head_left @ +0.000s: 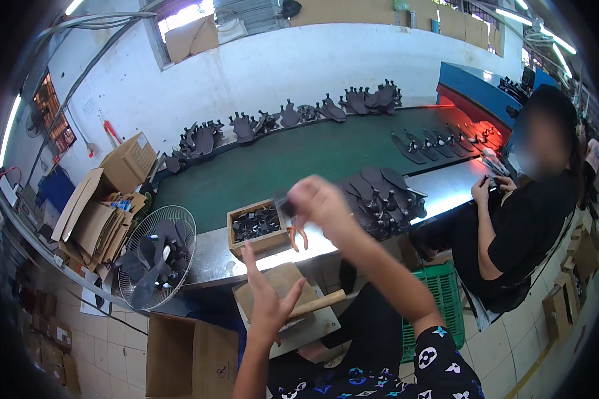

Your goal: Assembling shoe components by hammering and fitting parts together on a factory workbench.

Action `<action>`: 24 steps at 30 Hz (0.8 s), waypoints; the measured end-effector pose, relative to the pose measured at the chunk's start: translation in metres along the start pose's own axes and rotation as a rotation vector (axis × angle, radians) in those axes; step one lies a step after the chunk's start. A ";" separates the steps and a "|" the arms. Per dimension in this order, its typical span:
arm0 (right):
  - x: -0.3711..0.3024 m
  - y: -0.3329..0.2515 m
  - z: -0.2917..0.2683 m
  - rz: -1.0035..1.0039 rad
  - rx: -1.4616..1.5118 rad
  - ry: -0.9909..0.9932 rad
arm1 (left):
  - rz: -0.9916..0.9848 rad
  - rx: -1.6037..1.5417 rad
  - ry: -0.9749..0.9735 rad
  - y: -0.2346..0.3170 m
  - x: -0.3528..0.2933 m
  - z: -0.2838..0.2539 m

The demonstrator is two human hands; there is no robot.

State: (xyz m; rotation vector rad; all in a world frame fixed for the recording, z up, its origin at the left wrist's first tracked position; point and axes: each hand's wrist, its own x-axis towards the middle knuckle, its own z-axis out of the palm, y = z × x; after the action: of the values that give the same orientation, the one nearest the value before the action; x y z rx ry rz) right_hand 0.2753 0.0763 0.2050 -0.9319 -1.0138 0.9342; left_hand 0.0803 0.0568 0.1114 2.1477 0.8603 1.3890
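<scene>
My left hand (269, 299) is raised over a small work stand, its fingers spread and nothing in them. Beneath it a wooden block (285, 276) lies on a pale board (329, 326), with a wooden tool handle (323, 302) across it. Blurred by motion, my right hand (321, 205) is above the bench edge, fingers curled; a dark, smeared piece (285, 203) shows at its fingertips. Close by are orange-handled pliers (303, 238) and a wooden box (235, 247) of small black parts (256, 224). Dark shoe soles (378, 193) are heaped right of this hand.
A green conveyor belt (259, 173) carries soles toward a blue machine (469, 86) at right. A wire basket (191, 256) of soles, cardboard boxes (170, 346) and a green crate (439, 312) surround me. A co-worker (519, 219) sits at right.
</scene>
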 end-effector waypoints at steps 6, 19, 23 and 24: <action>-0.103 0.025 0.016 0.066 -0.035 -0.831 | -0.115 -0.205 0.584 0.016 -0.029 -0.047; -0.269 0.145 -0.131 0.062 -1.025 -0.069 | -0.428 0.375 -0.041 -0.040 -0.062 -0.011; -0.347 0.106 -0.113 0.226 -0.916 0.247 | -0.344 0.602 -0.175 -0.067 -0.039 -0.009; -0.359 0.100 -0.108 0.190 -0.917 0.250 | -0.152 0.614 -0.109 -0.076 -0.025 -0.011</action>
State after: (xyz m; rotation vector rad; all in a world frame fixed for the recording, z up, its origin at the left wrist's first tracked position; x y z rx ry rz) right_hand 0.2697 -0.2473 -0.0094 -1.8821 -1.1548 0.4508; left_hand 0.0428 0.0935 0.0501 2.4896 1.5206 1.0019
